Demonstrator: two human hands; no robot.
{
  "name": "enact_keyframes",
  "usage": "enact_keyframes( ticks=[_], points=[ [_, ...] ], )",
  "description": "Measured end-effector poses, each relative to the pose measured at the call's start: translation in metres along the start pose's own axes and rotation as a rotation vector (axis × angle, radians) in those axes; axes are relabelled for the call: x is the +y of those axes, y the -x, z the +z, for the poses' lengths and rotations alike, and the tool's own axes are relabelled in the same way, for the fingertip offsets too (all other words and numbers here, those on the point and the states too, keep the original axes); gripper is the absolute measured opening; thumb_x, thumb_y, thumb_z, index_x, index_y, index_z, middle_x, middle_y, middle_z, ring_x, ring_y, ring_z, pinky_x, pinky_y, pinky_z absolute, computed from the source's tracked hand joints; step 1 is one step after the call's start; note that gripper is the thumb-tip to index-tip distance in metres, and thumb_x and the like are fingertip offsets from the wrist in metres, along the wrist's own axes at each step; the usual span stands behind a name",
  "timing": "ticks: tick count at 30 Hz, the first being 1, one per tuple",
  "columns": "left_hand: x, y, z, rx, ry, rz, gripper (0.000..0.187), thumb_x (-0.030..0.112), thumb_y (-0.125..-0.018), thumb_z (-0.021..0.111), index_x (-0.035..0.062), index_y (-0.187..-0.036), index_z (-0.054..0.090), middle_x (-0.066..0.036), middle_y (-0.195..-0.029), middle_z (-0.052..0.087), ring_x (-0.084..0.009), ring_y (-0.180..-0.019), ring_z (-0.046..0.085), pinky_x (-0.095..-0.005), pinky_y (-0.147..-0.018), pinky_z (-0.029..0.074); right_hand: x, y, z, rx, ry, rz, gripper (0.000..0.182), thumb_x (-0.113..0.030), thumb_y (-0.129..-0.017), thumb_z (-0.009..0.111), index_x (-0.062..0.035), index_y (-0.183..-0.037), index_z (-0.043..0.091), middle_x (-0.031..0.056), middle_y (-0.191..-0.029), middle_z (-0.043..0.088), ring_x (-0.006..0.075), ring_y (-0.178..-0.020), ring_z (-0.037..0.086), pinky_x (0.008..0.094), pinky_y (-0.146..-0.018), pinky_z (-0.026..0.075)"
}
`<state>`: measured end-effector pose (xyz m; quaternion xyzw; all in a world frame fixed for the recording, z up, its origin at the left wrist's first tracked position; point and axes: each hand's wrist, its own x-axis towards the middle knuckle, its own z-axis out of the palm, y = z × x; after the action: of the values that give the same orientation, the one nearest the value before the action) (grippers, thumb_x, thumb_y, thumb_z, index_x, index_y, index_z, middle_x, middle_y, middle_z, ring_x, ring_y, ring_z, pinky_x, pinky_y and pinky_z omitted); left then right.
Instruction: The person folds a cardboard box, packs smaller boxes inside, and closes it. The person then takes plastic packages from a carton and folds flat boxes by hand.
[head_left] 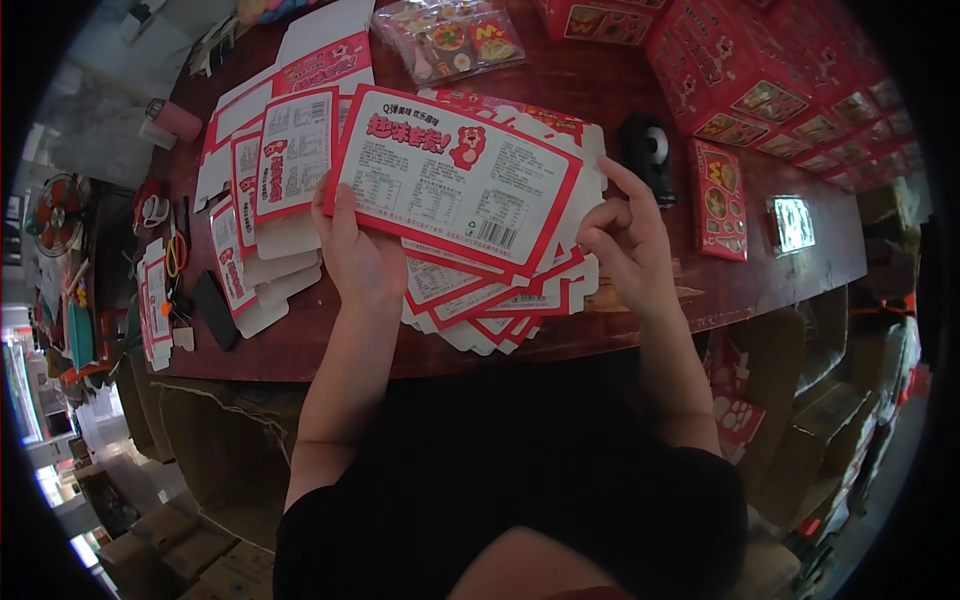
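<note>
My left hand (362,252) grips the lower left corner of a red and white printed carton (450,180), thumb on top and fingers underneath. The carton's printed panel, with a pink bear and a barcode, faces up. Off its right end is my right hand (635,240), index finger stretched out and the others loosely bent, with nothing seen in it. Beneath the carton lies a fanned pile of flat cartons (490,318). More flat cartons (290,150) overlap in a stack to the left.
Finished red boxes (730,75) stand stacked at the back right, with a single red box (720,200) in front. A black tape dispenser (648,160) sits beside my right hand. Clear food packets (450,45) lie at the back. Scissors (177,250) and a dark phone-like slab (214,310) are left.
</note>
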<state>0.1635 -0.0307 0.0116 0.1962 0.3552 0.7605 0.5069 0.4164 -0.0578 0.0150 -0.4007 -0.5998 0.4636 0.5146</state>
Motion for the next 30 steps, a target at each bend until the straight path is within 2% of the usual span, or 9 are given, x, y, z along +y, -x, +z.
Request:
enact_keyframes(
  ticks=[4, 7, 13, 17, 19, 20, 23, 25, 30],
  points=[
    [-0.002, 0.003, 0.0, -0.034, 0.028, 0.012, 0.034, 0.016, -0.095, 0.045, 0.0077, -0.125, 0.032, -0.012, -0.123, 0.046, -0.0226, -0.115, 0.046, -0.0405, -0.098, 0.04, -0.002, -0.01, 0.019, 0.085, 0.418, -0.024, 0.06, 0.0, -0.077, 0.067, -0.0027, -0.129, 0.037, 0.0036, -0.077, 0.06, 0.0076, -0.068, 0.056, 0.0221, -0.065, 0.046],
    [-0.005, 0.001, -0.007, -0.038, 0.07, -0.027, 0.034, 0.017, -0.095, 0.045, 0.0063, -0.125, 0.034, -0.011, -0.124, 0.047, -0.0221, -0.114, 0.047, -0.0405, -0.097, 0.04, 0.015, -0.017, 0.023, 0.202, 0.035, 0.17, 0.058, -0.009, -0.078, 0.07, -0.0063, -0.127, 0.041, 0.0016, -0.079, 0.06, 0.0067, -0.07, 0.055, 0.0212, -0.062, 0.044],
    [-0.015, -0.003, -0.017, -0.076, 0.168, -0.225, 0.033, 0.019, -0.096, 0.045, 0.0028, -0.124, 0.042, -0.009, -0.123, 0.052, -0.0209, -0.113, 0.05, -0.0388, -0.096, 0.04, 0.052, -0.01, 0.009, -0.177, -0.926, 0.36, 0.058, -0.027, -0.083, 0.068, -0.0099, -0.13, 0.038, -0.001, -0.088, 0.06, 0.0055, -0.065, 0.051, 0.0191, -0.055, 0.04],
    [-0.014, 0.001, -0.011, -0.083, 0.169, -0.16, 0.031, 0.017, -0.095, 0.046, 0.0022, -0.122, 0.044, -0.009, -0.122, 0.053, -0.0212, -0.112, 0.051, -0.0384, -0.095, 0.041, 0.045, -0.01, 0.011, 0.026, -0.661, 0.245, 0.058, -0.023, -0.085, 0.065, -0.0099, -0.133, 0.034, 0.0018, -0.098, 0.058, 0.0059, -0.066, 0.048, 0.0201, -0.058, 0.041],
    [-0.013, 0.002, -0.011, -0.196, 0.127, 0.036, 0.032, 0.015, -0.093, 0.051, 0.0033, -0.122, 0.045, -0.009, -0.119, 0.055, -0.0207, -0.11, 0.053, -0.0382, -0.095, 0.041, 0.039, -0.012, 0.012, 0.283, -0.253, 0.159, 0.057, -0.023, -0.086, 0.064, -0.0108, -0.134, 0.034, 0.0034, -0.105, 0.056, 0.0062, -0.07, 0.048, 0.0208, -0.058, 0.042],
    [-0.013, 0.004, -0.01, -0.253, 0.106, 0.13, 0.033, 0.014, -0.092, 0.053, 0.0039, -0.122, 0.046, -0.009, -0.118, 0.056, -0.0204, -0.109, 0.054, -0.0381, -0.095, 0.041, 0.037, -0.008, 0.008, 0.316, -0.184, 0.147, 0.065, -0.035, -0.087, 0.062, -0.0103, -0.137, 0.029, 0.0079, -0.114, 0.051, 0.0109, -0.085, 0.055, 0.0242, -0.065, 0.046],
    [-0.015, 0.025, 0.005, -0.593, -0.393, 0.628, 0.034, 0.011, -0.085, 0.062, 0.0075, -0.117, 0.052, -0.01, -0.115, 0.059, -0.0201, -0.108, 0.056, -0.0397, -0.097, 0.04, -0.009, 0.001, 0.014, -0.045, -0.746, 0.111, 0.077, -0.049, -0.086, 0.056, -0.0076, -0.141, 0.022, 0.0128, -0.122, 0.048, 0.0185, -0.099, 0.057, 0.0291, -0.077, 0.049],
    [-0.012, 0.022, 0.02, -1.113, -0.719, 1.033, 0.035, 0.013, -0.079, 0.066, 0.0142, -0.113, 0.057, -0.009, -0.113, 0.061, -0.0207, -0.109, 0.056, -0.0418, -0.102, 0.035, -0.027, 0.007, 0.016, -0.05, -0.829, 0.096, 0.088, -0.049, -0.08, 0.058, -0.0024, -0.142, 0.017, 0.0164, -0.134, 0.04, 0.026, -0.111, 0.053, 0.035, -0.091, 0.046],
    [-0.005, 0.048, 0.033, -1.237, -1.052, 1.045, 0.029, 0.017, -0.077, 0.068, 0.0218, -0.105, 0.064, -0.007, -0.124, 0.054, -0.0224, -0.121, 0.047, -0.043, -0.105, 0.03, -0.036, 0.017, -0.03, 0.201, -0.519, 0.177, 0.071, -0.018, -0.079, 0.058, 0.0013, -0.139, 0.026, 0.0179, -0.134, 0.042, 0.0267, -0.12, 0.047, 0.0376, -0.097, 0.042]
  ],
)
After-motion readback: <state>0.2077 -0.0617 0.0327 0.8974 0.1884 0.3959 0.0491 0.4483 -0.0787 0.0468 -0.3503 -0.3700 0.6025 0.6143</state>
